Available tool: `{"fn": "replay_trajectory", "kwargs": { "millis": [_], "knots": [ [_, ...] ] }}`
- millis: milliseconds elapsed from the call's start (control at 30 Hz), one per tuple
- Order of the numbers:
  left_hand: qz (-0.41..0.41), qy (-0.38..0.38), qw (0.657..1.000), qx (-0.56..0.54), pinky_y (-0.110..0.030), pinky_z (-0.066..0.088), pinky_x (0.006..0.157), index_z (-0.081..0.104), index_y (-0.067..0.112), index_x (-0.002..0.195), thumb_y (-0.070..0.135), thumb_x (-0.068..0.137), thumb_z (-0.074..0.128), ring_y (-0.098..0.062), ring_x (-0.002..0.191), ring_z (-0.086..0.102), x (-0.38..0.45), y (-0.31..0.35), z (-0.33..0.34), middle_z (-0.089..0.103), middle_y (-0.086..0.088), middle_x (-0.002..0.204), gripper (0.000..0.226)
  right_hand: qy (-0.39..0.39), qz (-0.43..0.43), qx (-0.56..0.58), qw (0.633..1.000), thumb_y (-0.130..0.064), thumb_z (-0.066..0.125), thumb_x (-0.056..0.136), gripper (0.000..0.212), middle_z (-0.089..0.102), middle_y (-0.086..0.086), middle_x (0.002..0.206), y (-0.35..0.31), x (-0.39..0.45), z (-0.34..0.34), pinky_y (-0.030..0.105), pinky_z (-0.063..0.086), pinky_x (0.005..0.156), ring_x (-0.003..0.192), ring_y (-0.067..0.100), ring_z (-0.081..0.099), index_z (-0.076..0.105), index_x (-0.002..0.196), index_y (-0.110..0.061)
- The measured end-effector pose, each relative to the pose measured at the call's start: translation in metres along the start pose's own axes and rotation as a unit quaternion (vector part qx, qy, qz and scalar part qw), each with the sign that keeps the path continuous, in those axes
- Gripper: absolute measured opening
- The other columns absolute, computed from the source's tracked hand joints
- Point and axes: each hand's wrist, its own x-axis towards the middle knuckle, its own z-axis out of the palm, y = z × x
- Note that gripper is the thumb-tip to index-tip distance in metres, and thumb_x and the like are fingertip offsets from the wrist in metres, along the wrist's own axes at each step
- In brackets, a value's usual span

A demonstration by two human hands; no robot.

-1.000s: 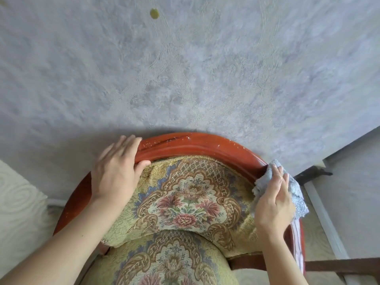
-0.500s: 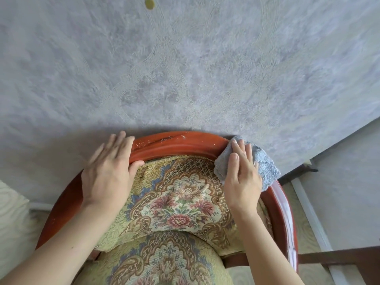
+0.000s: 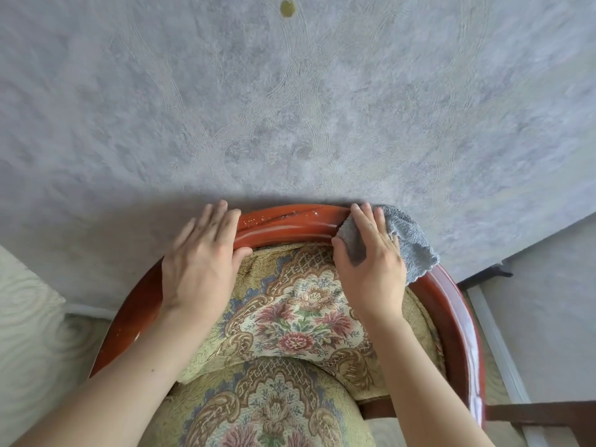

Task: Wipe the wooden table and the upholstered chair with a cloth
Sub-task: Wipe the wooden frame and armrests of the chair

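Chair fills the lower half of the view, its back against a grey textured wall, and the step in hand looks to be wiping the curved top rail. To do it well the person would best follow the curve in one long pass, pressing evenly, with the left hand bracing so the chair does not rock against the wall. The chair is upholstered in yellow-green floral tapestry on back and seat, framed in glossy red-brown wood; pale specks and a dark streak show on the rail between the two hands, so that stretch seems to need the cloth most. The left hand lies flat over the rail with straight fingers and holds nothing, the thumb resting at the fabric edge. The right hand presses the cloth onto the rail, fingers nearly straight and thumb tucked against it. The cloth is grey terry, bunched, spilling past the hand toward the wall. No table is in view.
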Motion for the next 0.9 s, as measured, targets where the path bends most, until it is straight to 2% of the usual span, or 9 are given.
{"fn": "replay_trajectory", "kwargs": {
  "millis": [67, 167, 233, 367, 500, 600, 800, 900],
  "knots": [
    [0.009, -0.002, 1.000, 0.003, -0.047, 0.037, 0.115, 0.056, 0.001, 0.139, 0.029, 0.089, 0.074, -0.036, 0.136, 0.050, 0.001, -0.002, -0.001, 0.051, -0.018, 0.147, 0.060, -0.017, -0.038, -0.033, 0.999, -0.023, 0.069, 0.091, 0.060, 0.046, -0.001, 0.152, 0.012, 0.001, -0.010, 0.049, 0.041, 0.110, 0.145, 0.014, 0.033, 0.047, 0.147, -0.019],
    [0.009, -0.002, 1.000, 0.003, -0.049, 0.040, 0.113, 0.056, 0.001, 0.137, 0.029, 0.088, 0.076, -0.037, 0.134, 0.051, 0.001, -0.002, -0.002, 0.052, -0.019, 0.145, 0.060, -0.028, -0.058, -0.053, 0.996, -0.025, 0.066, 0.095, 0.060, 0.041, -0.003, 0.154, 0.035, -0.003, -0.029, 0.034, 0.033, 0.115, 0.145, 0.009, 0.031, 0.043, 0.150, -0.018],
    [0.008, -0.002, 1.000, 0.003, -0.049, 0.039, 0.113, 0.056, 0.001, 0.137, 0.029, 0.088, 0.075, -0.037, 0.135, 0.051, 0.001, -0.002, -0.001, 0.051, -0.019, 0.146, 0.060, -0.021, -0.008, -0.057, 0.998, -0.030, 0.064, 0.096, 0.060, 0.038, -0.003, 0.155, 0.052, -0.011, -0.040, 0.033, 0.028, 0.117, 0.145, 0.008, 0.027, 0.041, 0.150, -0.019],
    [0.006, -0.002, 1.000, 0.004, -0.048, 0.037, 0.114, 0.055, 0.001, 0.138, 0.030, 0.090, 0.072, -0.037, 0.135, 0.050, 0.001, -0.002, 0.000, 0.050, -0.019, 0.147, 0.058, 0.004, 0.110, -0.074, 0.991, -0.036, 0.060, 0.096, 0.061, 0.038, 0.003, 0.157, 0.081, -0.033, -0.058, 0.042, 0.025, 0.120, 0.147, 0.016, 0.028, 0.038, 0.151, -0.017],
    [-0.004, -0.003, 1.000, -0.002, -0.049, 0.038, 0.113, 0.056, 0.000, 0.137, 0.028, 0.089, 0.074, -0.037, 0.135, 0.050, 0.001, 0.000, 0.000, 0.051, -0.020, 0.146, 0.058, 0.004, 0.153, -0.101, 0.983, -0.037, 0.049, 0.100, 0.060, 0.028, 0.012, 0.162, 0.086, -0.046, -0.057, 0.043, 0.012, 0.123, 0.152, 0.027, 0.016, 0.033, 0.154, -0.015],
    [-0.007, -0.006, 1.000, -0.006, -0.049, 0.038, 0.114, 0.056, 0.000, 0.137, 0.027, 0.089, 0.074, -0.038, 0.135, 0.050, 0.000, 0.001, -0.001, 0.051, -0.020, 0.146, 0.058, 0.025, 0.178, -0.082, 0.980, -0.040, 0.040, 0.103, 0.055, 0.025, 0.011, 0.162, 0.077, -0.041, -0.049, 0.040, 0.008, 0.123, 0.152, 0.026, 0.014, 0.035, 0.153, -0.019],
    [-0.017, -0.011, 1.000, -0.004, -0.048, 0.036, 0.115, 0.055, 0.000, 0.138, 0.027, 0.090, 0.073, -0.038, 0.136, 0.049, 0.000, 0.004, -0.002, 0.051, -0.020, 0.147, 0.058, 0.038, 0.111, -0.007, 0.993, -0.027, 0.040, 0.107, 0.044, 0.033, 0.000, 0.160, 0.049, -0.026, -0.028, 0.049, 0.020, 0.121, 0.151, 0.015, 0.017, 0.041, 0.150, -0.020],
    [-0.017, -0.015, 1.000, 0.000, -0.048, 0.035, 0.116, 0.055, 0.000, 0.139, 0.028, 0.090, 0.073, -0.037, 0.137, 0.048, 0.001, 0.004, -0.005, 0.050, -0.020, 0.147, 0.058, 0.034, 0.064, 0.013, 0.997, -0.027, 0.042, 0.106, 0.042, 0.036, -0.004, 0.157, 0.027, -0.019, -0.015, 0.049, 0.023, 0.120, 0.150, 0.012, 0.020, 0.046, 0.147, -0.020]
  ]
}}
